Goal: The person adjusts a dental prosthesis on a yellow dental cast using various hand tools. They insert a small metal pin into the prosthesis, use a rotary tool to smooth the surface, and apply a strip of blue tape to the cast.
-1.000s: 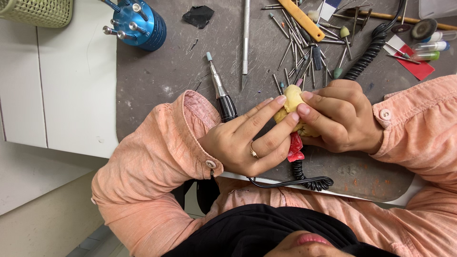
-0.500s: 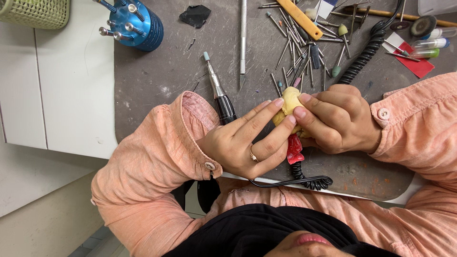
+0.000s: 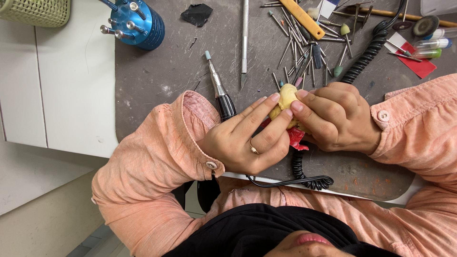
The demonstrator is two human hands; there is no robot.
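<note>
Both hands meet over a dark grey work mat (image 3: 166, 81). My right hand (image 3: 338, 116) is curled around a small pale yellow lump (image 3: 287, 96) that has a red piece (image 3: 296, 138) under it. My left hand (image 3: 247, 135), with a ring on one finger, lays its straight fingers against the same lump. A rotary handpiece (image 3: 218, 90) with a silver shaft, black grip and light blue tip runs under my left palm. Its black coiled cord (image 3: 304, 176) comes out below the hands.
Several loose metal burs and bits (image 3: 300, 45) lie scattered behind the hands, with a long metal tool (image 3: 244, 38), a yellow stick (image 3: 302, 18) and a second coiled cord (image 3: 366, 54). A blue bur holder (image 3: 140, 24) stands at the back left, and a green basket (image 3: 35, 10) is in the corner.
The hands keep the same hold on the yellow lump. The view has drifted slightly, so the tools sit a little higher in the frame.
</note>
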